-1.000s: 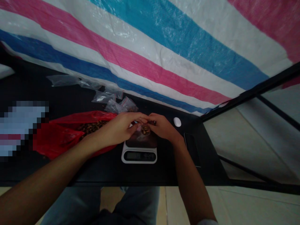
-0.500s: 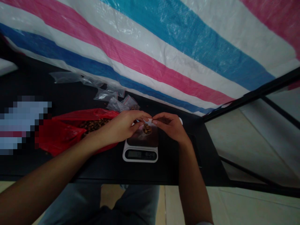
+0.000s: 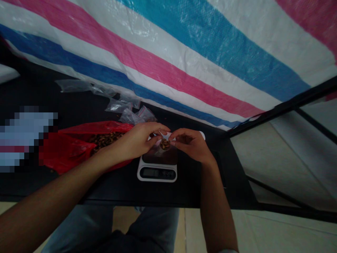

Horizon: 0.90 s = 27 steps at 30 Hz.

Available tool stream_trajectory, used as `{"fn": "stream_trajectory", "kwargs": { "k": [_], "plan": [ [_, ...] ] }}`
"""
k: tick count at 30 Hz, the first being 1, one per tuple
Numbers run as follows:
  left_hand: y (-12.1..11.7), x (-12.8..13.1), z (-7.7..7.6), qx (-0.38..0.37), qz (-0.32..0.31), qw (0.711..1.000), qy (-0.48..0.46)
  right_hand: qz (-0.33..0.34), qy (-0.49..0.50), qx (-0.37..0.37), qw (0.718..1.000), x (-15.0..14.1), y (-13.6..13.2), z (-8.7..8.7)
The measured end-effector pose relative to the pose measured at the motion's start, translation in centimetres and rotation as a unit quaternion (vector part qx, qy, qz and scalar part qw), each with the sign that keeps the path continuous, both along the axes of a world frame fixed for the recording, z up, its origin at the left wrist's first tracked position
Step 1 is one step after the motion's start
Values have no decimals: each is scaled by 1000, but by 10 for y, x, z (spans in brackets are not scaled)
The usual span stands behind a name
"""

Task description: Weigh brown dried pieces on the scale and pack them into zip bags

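Note:
A small clear zip bag (image 3: 165, 144) with a few brown nut-like pieces in its bottom is held at its top between both hands. My left hand (image 3: 142, 138) pinches the bag's left upper edge with thumb and fingers. On the other side, my right hand (image 3: 190, 143) pinches the right upper edge. Beneath them is a white kitchen scale (image 3: 157, 175) with a dark plate and a small display; its reading is too dim to make out. Whether the bag touches the plate I cannot tell. Left of the scale, partly behind my left forearm, lies an open red plastic bag (image 3: 68, 149) of similar brown pieces.
Several clear zip bags (image 3: 116, 104) lie at the back of the black table (image 3: 113, 191). A striped plastic sheet (image 3: 168, 70) rises along the far edge. A dark flat object (image 3: 221, 172) lies right of my right wrist. Black frame bars (image 3: 284, 102) stand at the right.
My right hand has shifted slightly down, its fingers now a little lower on the bag's edge. My left hand stays almost in place, and the scale and red bag have not moved.

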State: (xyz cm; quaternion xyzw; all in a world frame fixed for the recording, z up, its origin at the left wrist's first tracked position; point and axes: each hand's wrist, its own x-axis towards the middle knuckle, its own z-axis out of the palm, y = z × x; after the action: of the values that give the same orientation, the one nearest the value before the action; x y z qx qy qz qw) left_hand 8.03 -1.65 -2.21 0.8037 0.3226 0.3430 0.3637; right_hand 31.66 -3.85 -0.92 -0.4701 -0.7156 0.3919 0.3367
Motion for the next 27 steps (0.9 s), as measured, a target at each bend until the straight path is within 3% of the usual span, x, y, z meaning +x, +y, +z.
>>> {"fn": "stream_trajectory", "kwargs": {
  "k": [8, 15, 27],
  "plan": [
    [-1, 0, 0, -20, -8, 1000, -16, -25, -16, 21, 999, 1, 0, 0],
    [-2, 1, 2, -14, -15, 1000, -13, 9, 4, 4, 1000, 0, 1, -1],
    [-1, 1, -2, -32, -31, 999, -9, -4, -6, -3, 1000, -2, 1, -6]
  ]
}}
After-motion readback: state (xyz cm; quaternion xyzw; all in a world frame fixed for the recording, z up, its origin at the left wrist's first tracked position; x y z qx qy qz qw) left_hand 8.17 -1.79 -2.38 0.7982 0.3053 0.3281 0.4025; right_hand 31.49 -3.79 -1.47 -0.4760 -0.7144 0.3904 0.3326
